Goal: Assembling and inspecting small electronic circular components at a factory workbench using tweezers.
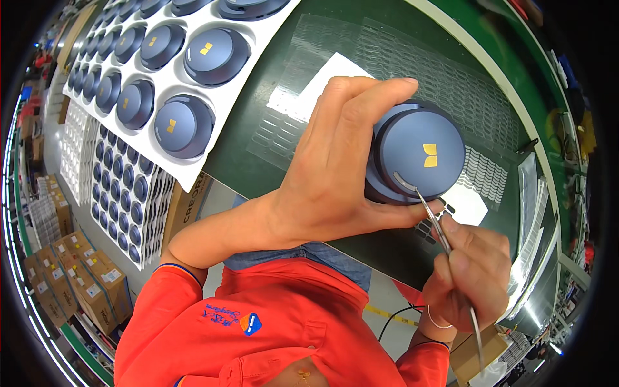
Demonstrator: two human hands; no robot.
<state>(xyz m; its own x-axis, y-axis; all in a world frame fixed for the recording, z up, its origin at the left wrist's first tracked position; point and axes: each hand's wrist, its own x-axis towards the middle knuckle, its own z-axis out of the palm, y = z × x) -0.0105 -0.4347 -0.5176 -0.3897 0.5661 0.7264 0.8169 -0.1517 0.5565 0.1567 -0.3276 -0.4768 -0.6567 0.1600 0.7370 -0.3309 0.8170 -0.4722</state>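
My left hand (342, 155) is wrapped round a dark blue headphone ear cup (422, 151) with a gold mark on its round face. Its thumb lies along the near side and its fingers reach over the far side. In my right hand (471, 274) is a pair of metal tweezers (436, 226), pinched between thumb and fingers. The tips touch the cup's rim, at the end of a small pale curved slot or strip (405, 181). Whether the tips grip anything is too small to tell.
A white moulded tray (200, 164) of similar blue cups fills the upper left. Clear perforated sheets (277, 132) and white paper (335, 68) lie on the dark green table (248, 155). Stacked trays (119, 187) and cardboard boxes (84, 277) stand at the left.
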